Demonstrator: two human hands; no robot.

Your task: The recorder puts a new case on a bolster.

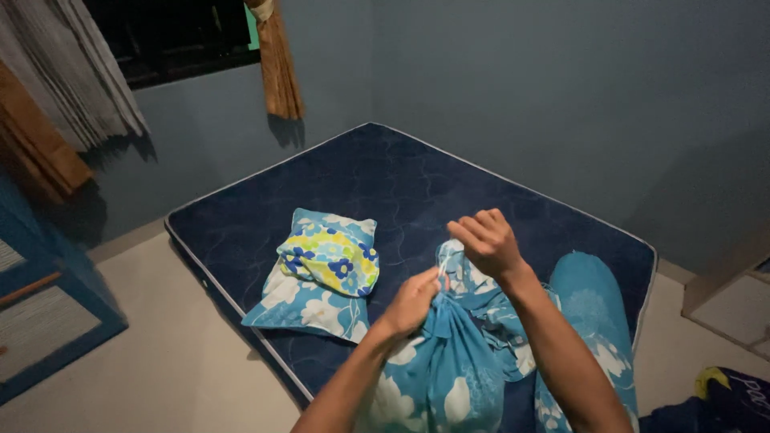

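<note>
Both hands were clamped on the gathered mouth of a blue floral pillowcase.

The left hand (413, 301) pinched the bunched neck of the blue floral pillowcase (445, 369) shut, while the right hand (485, 240) held the loose cloth end just above it, fingers curled tight. The stuffed case stood at the near edge of a dark blue mattress (401, 184) on the floor. Just beside it to the right lay a blue bolster (589, 321); to the left, a flat blue pillow (309, 301) carried a folded yellow-and-blue flowered cloth (333, 256). A brown curtain (277, 64) hung at the window beyond.
</note>
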